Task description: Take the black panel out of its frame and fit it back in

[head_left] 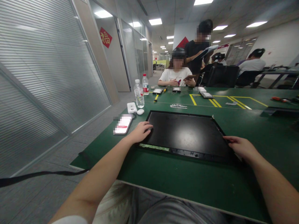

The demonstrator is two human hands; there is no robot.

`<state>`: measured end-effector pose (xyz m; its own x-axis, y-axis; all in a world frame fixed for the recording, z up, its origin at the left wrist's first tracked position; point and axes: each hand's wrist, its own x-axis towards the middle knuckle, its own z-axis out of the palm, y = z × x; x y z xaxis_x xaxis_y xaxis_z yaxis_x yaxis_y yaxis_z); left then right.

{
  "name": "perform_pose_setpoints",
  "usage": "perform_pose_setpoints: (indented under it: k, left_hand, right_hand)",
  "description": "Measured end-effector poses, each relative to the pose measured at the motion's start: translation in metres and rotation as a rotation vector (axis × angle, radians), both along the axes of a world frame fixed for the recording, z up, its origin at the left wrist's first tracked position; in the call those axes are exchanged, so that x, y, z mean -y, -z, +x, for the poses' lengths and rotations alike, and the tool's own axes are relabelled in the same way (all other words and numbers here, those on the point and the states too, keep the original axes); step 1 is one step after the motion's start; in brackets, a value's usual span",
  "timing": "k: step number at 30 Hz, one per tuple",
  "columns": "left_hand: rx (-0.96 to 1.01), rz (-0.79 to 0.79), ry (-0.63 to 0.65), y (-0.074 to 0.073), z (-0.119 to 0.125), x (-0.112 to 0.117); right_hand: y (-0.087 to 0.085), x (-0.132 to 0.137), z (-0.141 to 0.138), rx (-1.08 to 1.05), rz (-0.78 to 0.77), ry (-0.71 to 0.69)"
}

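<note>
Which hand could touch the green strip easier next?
Probably the left hand: it's at the black panel, near the green strip. The right hand is at the panel's opposite side.

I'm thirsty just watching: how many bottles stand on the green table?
2: the white-capped bottle beyond the black panel to the left, and the red-capped bottle just behind it.
</note>
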<state>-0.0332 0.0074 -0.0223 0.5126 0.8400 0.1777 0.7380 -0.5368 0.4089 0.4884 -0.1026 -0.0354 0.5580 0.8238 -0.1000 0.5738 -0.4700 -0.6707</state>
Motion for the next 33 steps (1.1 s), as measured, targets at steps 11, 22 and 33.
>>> perform_pose_setpoints:
  k: [11,22,33]
  left_hand:
    - [-0.006,0.037,-0.092,-0.0001,-0.0012,-0.0061]
    - [-0.004,-0.004,-0.133,-0.0010,0.0017,-0.0029]
    - [0.054,-0.004,-0.136,-0.0042,0.0024,-0.0029]
  right_hand:
    - [0.0025,-0.0021,0.0013,0.027,-0.007,0.019]
    - [0.0013,-0.0030,0.0027,0.049,0.002,0.004]
    - [-0.0049,-0.0028,-0.0010,0.047,-0.068,-0.017]
